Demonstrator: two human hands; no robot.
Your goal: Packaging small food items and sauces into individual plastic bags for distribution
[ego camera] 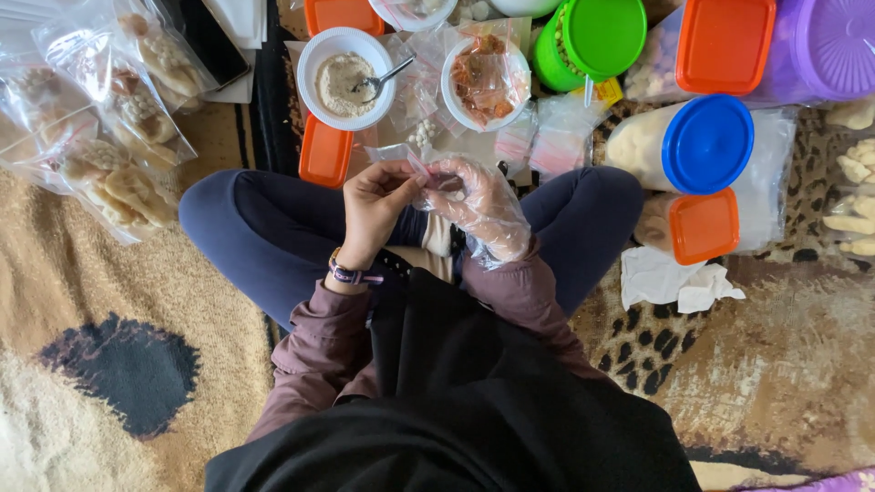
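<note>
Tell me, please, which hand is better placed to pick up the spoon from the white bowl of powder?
Left, probably. The left hand is bare and sits just below the white bowl, where the spoon rests. The right hand, in a clear plastic glove, lies farther to the other side. Both hands pinch the small clear bag.

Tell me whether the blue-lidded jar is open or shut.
Shut: the blue-lidded jar lies on its side with the round blue lid seated over its mouth.

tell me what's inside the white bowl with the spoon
The white bowl holds a heap of pale beige powder, with a metal spoon resting in it, handle over the rim. The bowl's bottom is covered by the powder, so anything beneath it cannot be seen.
</note>
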